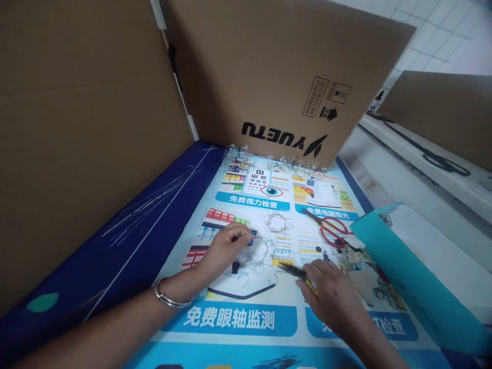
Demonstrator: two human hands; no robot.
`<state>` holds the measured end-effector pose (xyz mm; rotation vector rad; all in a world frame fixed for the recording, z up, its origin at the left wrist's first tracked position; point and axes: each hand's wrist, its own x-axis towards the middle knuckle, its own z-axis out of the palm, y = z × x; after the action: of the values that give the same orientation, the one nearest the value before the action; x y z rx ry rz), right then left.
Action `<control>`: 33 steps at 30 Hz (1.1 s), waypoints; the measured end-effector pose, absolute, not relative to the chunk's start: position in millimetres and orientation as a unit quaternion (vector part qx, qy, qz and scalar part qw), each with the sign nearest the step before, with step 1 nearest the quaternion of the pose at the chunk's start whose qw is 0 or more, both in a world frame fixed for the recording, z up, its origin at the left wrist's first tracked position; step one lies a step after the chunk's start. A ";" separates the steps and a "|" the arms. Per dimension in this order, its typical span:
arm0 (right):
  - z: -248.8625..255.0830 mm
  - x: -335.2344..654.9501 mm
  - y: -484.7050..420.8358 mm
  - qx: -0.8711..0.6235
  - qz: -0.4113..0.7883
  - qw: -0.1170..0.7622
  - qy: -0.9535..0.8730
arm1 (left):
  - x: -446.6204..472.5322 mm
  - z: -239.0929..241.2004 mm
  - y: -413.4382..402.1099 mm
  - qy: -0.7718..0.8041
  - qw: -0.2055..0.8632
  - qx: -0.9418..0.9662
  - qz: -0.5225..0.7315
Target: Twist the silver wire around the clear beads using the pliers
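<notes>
My left hand [227, 247] pinches the edge of a wire ring strung with clear beads [265, 252], thumb and forefinger pressed together. Loose wire ends stick out around this ring. In my right hand [333, 287] is a pair of pliers [294, 270] with yellow-and-black handles, its dark jaws pointing left toward the ring. The tips look apart from the beads. Just beyond lies a second beaded wire ring [277, 222] on the printed sheet [282, 342]. Red-handled scissors [333, 230] rest farther right, blades pointing up and left.
Several clear beaded pieces [279, 164] line the foot of the standing cardboard [230, 77]. Another cardboard panel [84, 102] rises at left. A turquoise folded box [415, 282] borders the right side. Long straight wires [142, 205] lie on the dark blue cloth; dark cut wires [279, 362] sit in front.
</notes>
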<state>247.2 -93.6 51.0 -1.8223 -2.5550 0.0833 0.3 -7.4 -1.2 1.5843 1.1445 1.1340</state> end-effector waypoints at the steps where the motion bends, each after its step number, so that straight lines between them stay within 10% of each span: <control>1: 50.8 239.8 -97.1 -0.567 0.043 0.002 -0.822 | 0.1 -1.6 -7.0 0.461 0.427 0.628 0.459; 33: 42.0 178.2 -109.7 -0.516 0.034 -0.009 -0.856 | 0.4 -2.0 -4.4 0.464 0.380 0.641 0.479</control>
<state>178.2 -109.7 42.0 -1.6318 -2.7044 0.1083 0.4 -4.4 -2.0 1.6371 1.1852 1.2237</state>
